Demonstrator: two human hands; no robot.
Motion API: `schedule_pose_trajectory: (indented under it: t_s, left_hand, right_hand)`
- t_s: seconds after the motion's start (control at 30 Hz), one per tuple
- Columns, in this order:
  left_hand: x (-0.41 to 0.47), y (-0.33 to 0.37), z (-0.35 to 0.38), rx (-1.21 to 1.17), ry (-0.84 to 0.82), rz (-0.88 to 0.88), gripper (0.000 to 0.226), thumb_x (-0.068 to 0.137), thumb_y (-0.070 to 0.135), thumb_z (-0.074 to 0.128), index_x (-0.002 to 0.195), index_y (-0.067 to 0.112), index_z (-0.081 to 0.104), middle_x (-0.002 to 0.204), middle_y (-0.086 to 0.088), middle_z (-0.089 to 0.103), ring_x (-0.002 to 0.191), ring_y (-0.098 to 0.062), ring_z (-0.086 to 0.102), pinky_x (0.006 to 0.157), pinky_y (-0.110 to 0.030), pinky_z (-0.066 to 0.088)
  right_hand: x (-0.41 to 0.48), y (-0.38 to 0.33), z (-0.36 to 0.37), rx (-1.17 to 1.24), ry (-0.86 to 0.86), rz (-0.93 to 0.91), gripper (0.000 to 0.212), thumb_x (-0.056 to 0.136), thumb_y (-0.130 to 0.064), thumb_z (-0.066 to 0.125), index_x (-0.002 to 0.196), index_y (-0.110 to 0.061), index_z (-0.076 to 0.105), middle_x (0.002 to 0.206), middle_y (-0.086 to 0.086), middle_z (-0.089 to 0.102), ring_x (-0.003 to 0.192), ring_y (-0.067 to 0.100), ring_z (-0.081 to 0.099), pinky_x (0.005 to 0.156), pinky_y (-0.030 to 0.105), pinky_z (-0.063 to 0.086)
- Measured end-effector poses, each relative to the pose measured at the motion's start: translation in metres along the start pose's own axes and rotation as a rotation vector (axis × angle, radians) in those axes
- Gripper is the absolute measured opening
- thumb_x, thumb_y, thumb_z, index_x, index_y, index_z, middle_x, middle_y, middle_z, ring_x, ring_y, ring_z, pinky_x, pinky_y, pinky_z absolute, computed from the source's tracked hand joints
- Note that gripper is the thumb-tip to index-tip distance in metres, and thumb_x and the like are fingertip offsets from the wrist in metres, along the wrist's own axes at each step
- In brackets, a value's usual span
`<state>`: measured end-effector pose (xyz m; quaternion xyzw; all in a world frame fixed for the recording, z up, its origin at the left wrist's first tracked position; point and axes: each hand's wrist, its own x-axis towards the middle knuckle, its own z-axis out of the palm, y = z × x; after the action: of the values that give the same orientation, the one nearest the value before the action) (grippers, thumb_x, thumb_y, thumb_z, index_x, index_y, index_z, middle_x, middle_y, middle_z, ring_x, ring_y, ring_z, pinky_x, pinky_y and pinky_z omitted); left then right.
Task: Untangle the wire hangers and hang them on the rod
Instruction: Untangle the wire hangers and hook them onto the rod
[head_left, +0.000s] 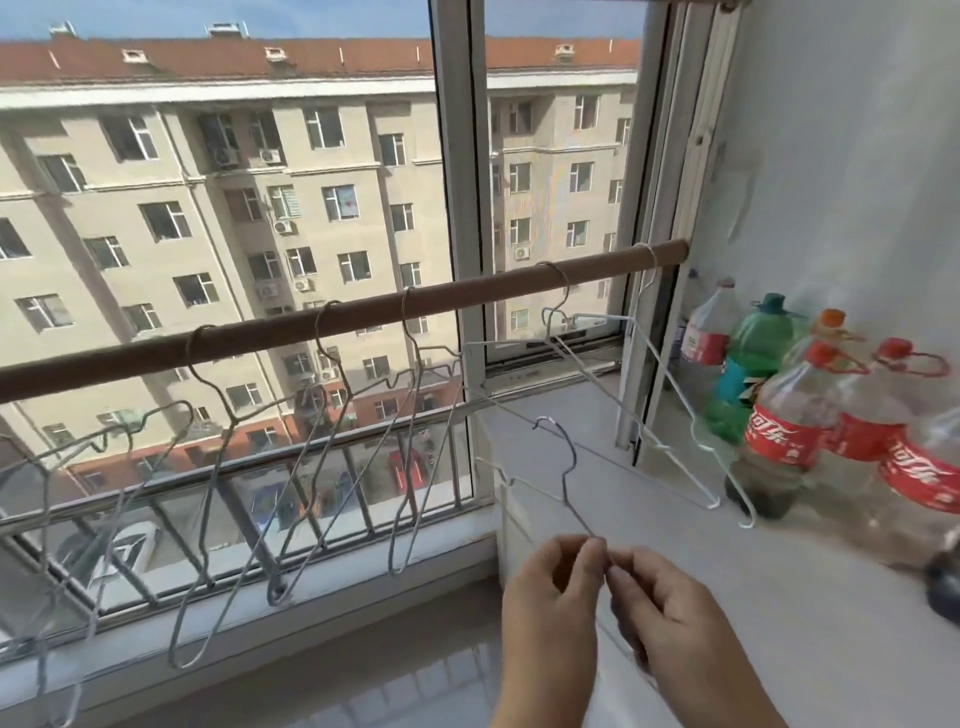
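cola bottles (789, 431) on sill (649, 519), green bottle (748, 358), apt bldg (218, 208) outside

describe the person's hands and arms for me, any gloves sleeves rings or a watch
The left hand and the right hand are both bare: no gloves, no ring that shows on any finger, no watch or bracelet. No sleeve or cuff reaches into the frame, and there are no markings or bandages to be seen.

I see a brown rod (260, 335) slanting across the window, with grey wire hangers (230, 420) hooked along it (white ones (602, 316) at its right end). One loose grey hanger (565, 486) stands hook-up, pinched between the left hand (550, 597) and the right hand (670, 618).
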<state>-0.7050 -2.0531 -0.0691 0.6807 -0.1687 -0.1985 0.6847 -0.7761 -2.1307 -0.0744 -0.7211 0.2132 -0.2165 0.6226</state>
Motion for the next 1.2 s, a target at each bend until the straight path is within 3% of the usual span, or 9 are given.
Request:
schedule_pose_trajectory:
  t_s: [0.1, 0.27, 0.43, 0.53, 0.6, 0.73, 0.83, 1.07, 1.2]
  left_hand:
    - [0.012, 0.018, 0.003, -0.076, 0.025, 0.05, 0.012, 0.086, 0.015, 0.064, 0.078, 0.021, 0.072, 0.074, 0.0, 0.074, 0.071, -0.008, 0.066, 0.07, -0.022, 0.053]
    - [0.039, 0.046, -0.001, -0.113, 0.036, 0.138, 0.011, 0.086, 0.018, 0.064, 0.08, 0.023, 0.073, 0.076, 0.002, 0.074, 0.071, -0.005, 0.066, 0.066, -0.018, 0.051]
    - [0.067, 0.068, -0.008, -0.096, 0.086, 0.165, 0.011, 0.086, 0.015, 0.063, 0.086, 0.02, 0.072, 0.08, -0.001, 0.075, 0.08, -0.013, 0.07, 0.077, -0.028, 0.056]
    - [0.079, 0.076, -0.014, -0.095, 0.112, 0.173, 0.011, 0.086, 0.014, 0.062, 0.086, 0.02, 0.072, 0.079, -0.002, 0.075, 0.081, -0.016, 0.071, 0.079, -0.032, 0.057]
    - [0.085, 0.079, -0.019, -0.092, 0.135, 0.18, 0.011, 0.086, 0.013, 0.062, 0.086, 0.018, 0.072, 0.075, -0.001, 0.074, 0.073, -0.014, 0.07, 0.073, -0.031, 0.057]
    - [0.089, 0.085, -0.024, -0.122, 0.14, 0.154, 0.011, 0.089, 0.011, 0.059, 0.085, 0.012, 0.069, 0.048, 0.003, 0.063, 0.038, -0.01, 0.053, 0.039, -0.024, 0.045]
    - [0.091, 0.085, -0.028, -0.142, 0.142, 0.139, 0.013, 0.09, 0.012, 0.058, 0.082, 0.014, 0.068, 0.045, 0.005, 0.06, 0.035, -0.008, 0.05, 0.037, -0.02, 0.04]
    - [0.092, 0.077, -0.034, -0.174, 0.152, 0.077, 0.011, 0.089, 0.013, 0.06, 0.091, 0.009, 0.069, 0.063, -0.004, 0.068, 0.049, -0.011, 0.063, 0.044, -0.021, 0.047]
    - [0.092, 0.072, -0.039, -0.117, 0.16, 0.101, 0.01, 0.088, 0.015, 0.061, 0.091, 0.013, 0.07, 0.078, -0.006, 0.074, 0.068, -0.015, 0.069, 0.056, -0.022, 0.052]
  right_hand:
    - [0.013, -0.016, 0.003, 0.015, 0.041, -0.092, 0.021, 0.092, -0.017, 0.05, 0.092, -0.028, 0.068, 0.048, -0.01, 0.053, 0.044, 0.0, 0.043, 0.044, 0.009, 0.032]
    - [0.044, -0.042, 0.014, 0.076, 0.072, -0.179, 0.02, 0.094, -0.017, 0.048, 0.095, -0.021, 0.067, 0.051, -0.018, 0.06, 0.048, -0.005, 0.054, 0.045, 0.006, 0.038]
    - [0.077, -0.062, 0.029, 0.114, 0.072, -0.201, 0.019, 0.095, -0.016, 0.047, 0.093, -0.02, 0.066, 0.052, -0.018, 0.061, 0.048, -0.005, 0.055, 0.044, 0.008, 0.04]
    - [0.091, -0.07, 0.039, 0.13, 0.061, -0.202, 0.022, 0.096, -0.017, 0.046, 0.091, -0.02, 0.067, 0.048, -0.013, 0.057, 0.042, 0.001, 0.046, 0.042, 0.012, 0.035]
    - [0.097, -0.075, 0.045, 0.137, 0.05, -0.187, 0.024, 0.096, -0.015, 0.044, 0.089, -0.022, 0.067, 0.046, -0.01, 0.054, 0.043, 0.006, 0.041, 0.04, 0.019, 0.034]
    - [0.103, -0.082, 0.053, 0.17, 0.027, -0.156, 0.029, 0.096, -0.011, 0.042, 0.087, -0.024, 0.066, 0.057, 0.002, 0.054, 0.044, 0.009, 0.044, 0.04, 0.022, 0.037]
    - [0.103, -0.083, 0.057, 0.187, -0.001, -0.138, 0.029, 0.097, -0.011, 0.041, 0.088, -0.024, 0.065, 0.061, 0.003, 0.057, 0.044, 0.005, 0.048, 0.041, 0.018, 0.041]
    - [0.101, -0.079, 0.059, 0.104, -0.043, -0.114, 0.027, 0.097, -0.011, 0.04, 0.094, -0.019, 0.065, 0.076, 0.003, 0.066, 0.055, -0.002, 0.06, 0.05, 0.011, 0.045]
    - [0.096, -0.078, 0.059, 0.014, -0.021, -0.117, 0.025, 0.097, -0.014, 0.041, 0.108, -0.015, 0.063, 0.097, 0.005, 0.07, 0.081, 0.002, 0.066, 0.066, 0.013, 0.051]
